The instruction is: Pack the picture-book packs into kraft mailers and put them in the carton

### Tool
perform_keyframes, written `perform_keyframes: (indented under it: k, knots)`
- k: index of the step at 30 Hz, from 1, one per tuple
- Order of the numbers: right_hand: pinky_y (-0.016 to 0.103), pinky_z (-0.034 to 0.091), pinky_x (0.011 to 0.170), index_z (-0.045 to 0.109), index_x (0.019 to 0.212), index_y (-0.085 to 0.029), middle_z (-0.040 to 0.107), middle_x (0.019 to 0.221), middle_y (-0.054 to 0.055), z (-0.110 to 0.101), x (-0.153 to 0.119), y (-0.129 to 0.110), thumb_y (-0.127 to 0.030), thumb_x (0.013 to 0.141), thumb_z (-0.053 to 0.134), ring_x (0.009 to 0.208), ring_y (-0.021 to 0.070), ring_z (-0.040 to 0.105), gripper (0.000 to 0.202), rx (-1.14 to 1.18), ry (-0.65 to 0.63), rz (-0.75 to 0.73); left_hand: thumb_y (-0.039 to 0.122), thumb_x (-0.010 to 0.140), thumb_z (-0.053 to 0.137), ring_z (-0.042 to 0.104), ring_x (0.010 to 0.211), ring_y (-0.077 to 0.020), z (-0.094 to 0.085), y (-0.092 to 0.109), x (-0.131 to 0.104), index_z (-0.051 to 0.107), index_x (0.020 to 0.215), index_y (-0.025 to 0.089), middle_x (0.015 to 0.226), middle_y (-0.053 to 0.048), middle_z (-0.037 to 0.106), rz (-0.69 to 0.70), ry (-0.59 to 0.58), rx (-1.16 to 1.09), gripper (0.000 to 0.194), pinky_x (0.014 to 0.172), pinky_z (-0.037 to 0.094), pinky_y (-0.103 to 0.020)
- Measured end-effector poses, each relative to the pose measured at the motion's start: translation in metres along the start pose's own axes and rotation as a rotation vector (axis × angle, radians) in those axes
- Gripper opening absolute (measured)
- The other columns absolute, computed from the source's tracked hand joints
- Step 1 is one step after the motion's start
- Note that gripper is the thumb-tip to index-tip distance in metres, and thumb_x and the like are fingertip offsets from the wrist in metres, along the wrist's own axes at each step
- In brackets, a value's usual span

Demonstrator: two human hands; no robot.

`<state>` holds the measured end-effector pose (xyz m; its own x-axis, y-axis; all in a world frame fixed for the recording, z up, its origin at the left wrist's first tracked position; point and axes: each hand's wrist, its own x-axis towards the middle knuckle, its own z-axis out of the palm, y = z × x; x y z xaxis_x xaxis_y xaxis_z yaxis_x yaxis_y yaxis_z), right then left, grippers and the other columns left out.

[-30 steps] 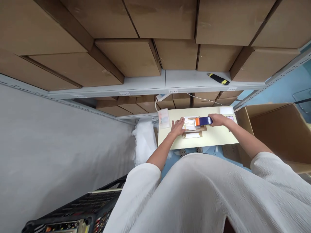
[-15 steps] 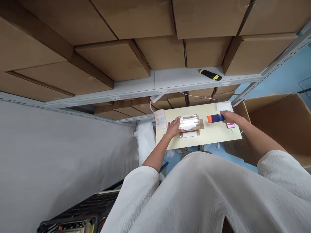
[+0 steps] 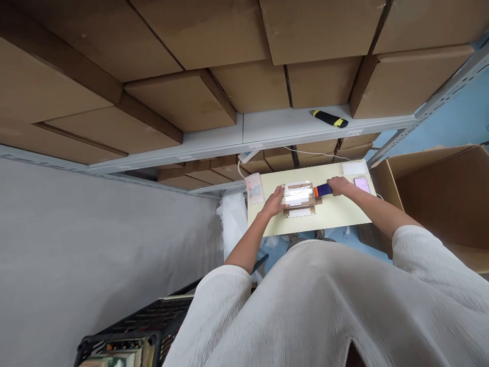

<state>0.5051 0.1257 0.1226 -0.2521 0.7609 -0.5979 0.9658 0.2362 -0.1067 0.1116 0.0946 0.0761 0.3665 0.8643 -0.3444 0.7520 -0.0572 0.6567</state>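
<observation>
A small flat cardboard parcel [image 3: 298,196] with shiny clear tape over its top lies on a pale yellow table [image 3: 336,214]. My left hand [image 3: 274,201] presses flat against the parcel's left edge. My right hand [image 3: 339,185] grips a blue and orange tape dispenser [image 3: 322,190], whose orange end touches the parcel's right edge. A white label shows on the parcel's near side.
A pink phone [image 3: 361,184] and a white pad [image 3: 353,168] lie at the table's right end, a clear packet [image 3: 254,187] at its left. A yellow-black cutter [image 3: 328,119] rests on the grey shelf under brown cartons. An open carton [image 3: 439,193] stands right, a black crate [image 3: 141,331] near left.
My right hand drew the tape dispenser off the parcel to the right, then brought it back against the parcel's right edge. My left hand stayed on the parcel.
</observation>
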Motion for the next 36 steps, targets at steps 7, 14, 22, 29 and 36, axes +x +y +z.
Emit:
perform_keyframes:
  k: [7,14,22,29,36]
  knots:
    - [0.044,0.062,0.091,0.078,0.124,-0.016,0.080,0.122,0.022,-0.017,0.012,-0.030,-0.019,0.076,0.094,0.111,0.0399,0.080,0.051,-0.161,-0.071,0.058,0.051,0.091,0.084,0.026,0.174,-0.0388,-0.003,0.004,-0.002,0.032,0.178,0.029,0.191,-0.011,0.017,-0.008,-0.086,0.105,0.104,0.138,0.034,-0.047]
    - [0.053,0.060,0.096,0.074,0.132,-0.013,0.076,0.131,0.029,0.001,0.004,-0.043,-0.021,0.079,0.092,0.126,0.0460,0.071,0.057,-0.111,0.020,0.133,0.049,0.090,0.086,0.034,0.171,-0.0403,-0.002,0.004,0.001,0.030,0.179,0.029,0.191,-0.012,0.018,0.013,-0.074,0.116,0.108,0.137,0.035,-0.048]
    - [0.046,0.059,0.098,0.069,0.137,-0.016,0.078,0.129,0.024,0.032,-0.009,-0.033,-0.035,0.086,0.093,0.125,0.0390,0.074,0.060,0.067,0.016,0.263,0.039,0.091,0.085,0.032,0.172,-0.0390,0.000,0.004,0.000,0.029,0.179,0.028,0.191,-0.012,0.019,0.032,-0.071,0.117,0.105,0.139,0.029,-0.048]
    - [0.039,0.058,0.084,0.061,0.143,-0.010,0.077,0.130,0.027,0.053,-0.026,0.011,-0.084,0.096,0.067,0.113,0.0363,0.078,0.088,0.497,0.078,0.549,0.043,0.090,0.084,0.040,0.168,-0.0404,0.003,-0.002,-0.001,0.031,0.178,0.029,0.191,-0.009,0.019,0.028,-0.052,0.087,0.104,0.134,0.040,-0.048]
    - [0.039,0.055,0.090,0.055,0.147,-0.008,0.073,0.136,0.026,0.072,-0.035,0.018,-0.059,0.104,0.072,0.121,0.0349,0.072,0.069,0.641,0.163,0.601,0.044,0.089,0.084,0.038,0.169,-0.0397,0.002,-0.007,-0.002,0.036,0.176,0.029,0.191,-0.009,0.020,0.026,-0.049,0.054,0.101,0.137,0.036,-0.048]
